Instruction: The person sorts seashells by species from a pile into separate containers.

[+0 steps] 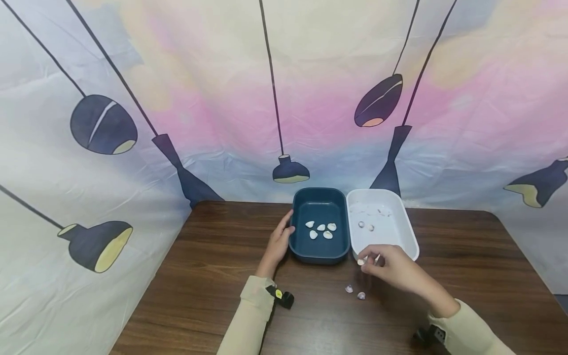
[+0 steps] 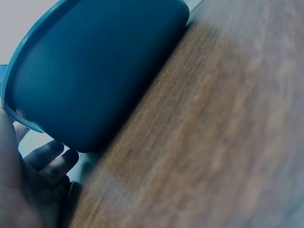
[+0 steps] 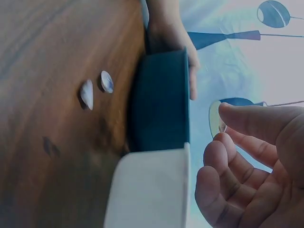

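Note:
My right hand point(image 1: 390, 266) pinches a small pale seashell point(image 1: 361, 262) between thumb and fingertips, over the near edge of the white tray point(image 1: 408, 224). In the right wrist view only a sliver of that shell shows. My left hand point(image 1: 277, 241) rests against the left side of the dark teal tray point(image 1: 319, 196), its fingers extended along the rim and wall. Several white seashells point(image 1: 327, 235) lie on the teal tray's floor. Two small purplish shells point(image 1: 361, 224) are in the white tray. On the table in front lie two more purplish shells point(image 3: 87, 94).
Both trays stand side by side at the back of the brown wooden table point(image 1: 213, 261). A cloth backdrop point(image 1: 222, 98) printed with hanging lamps rises behind the table's far edge. Small brown specks mark the white tray's far floor. Each wrist wears a black strapped device.

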A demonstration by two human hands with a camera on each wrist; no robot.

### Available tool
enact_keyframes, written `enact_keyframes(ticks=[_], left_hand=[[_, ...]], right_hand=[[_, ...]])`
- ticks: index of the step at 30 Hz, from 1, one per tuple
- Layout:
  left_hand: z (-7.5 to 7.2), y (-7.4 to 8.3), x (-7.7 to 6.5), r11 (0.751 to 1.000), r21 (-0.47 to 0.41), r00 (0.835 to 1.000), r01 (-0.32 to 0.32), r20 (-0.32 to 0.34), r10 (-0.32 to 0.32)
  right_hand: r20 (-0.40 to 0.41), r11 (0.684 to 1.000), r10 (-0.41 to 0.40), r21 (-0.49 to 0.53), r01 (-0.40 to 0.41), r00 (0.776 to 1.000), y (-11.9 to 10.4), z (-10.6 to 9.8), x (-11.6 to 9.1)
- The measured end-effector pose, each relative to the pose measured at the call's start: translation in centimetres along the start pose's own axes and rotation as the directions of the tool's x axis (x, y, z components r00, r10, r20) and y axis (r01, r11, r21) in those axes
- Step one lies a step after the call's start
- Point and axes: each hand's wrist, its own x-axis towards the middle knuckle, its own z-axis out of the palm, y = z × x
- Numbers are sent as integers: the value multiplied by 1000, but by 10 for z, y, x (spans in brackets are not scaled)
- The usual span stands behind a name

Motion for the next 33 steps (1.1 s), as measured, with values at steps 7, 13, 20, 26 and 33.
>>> enact_keyframes(ticks=[7,13,20,26,33], left_hand=[[0,0,0,1000,2,1000,-2,3,2],[-1,0,0,1000,18,1000,0,8,0],[0,0,0,1000,6,1000,-1,1,1],[0,0,1,1000,10,1000,1,-1,-1],[1,0,1,1000,7,1000,16,-3,-16]], right_hand=[[-38,998,21,-61,-24,999,5,-15,5],[-34,995,67,-69,-69,997,12,-26,10],[-47,990,95,-99,-100,994,25,-36,18],[-66,985,117,-117,-125,991,41,-38,25],[-72,985,130,-108,-137,989,59,-35,31]])
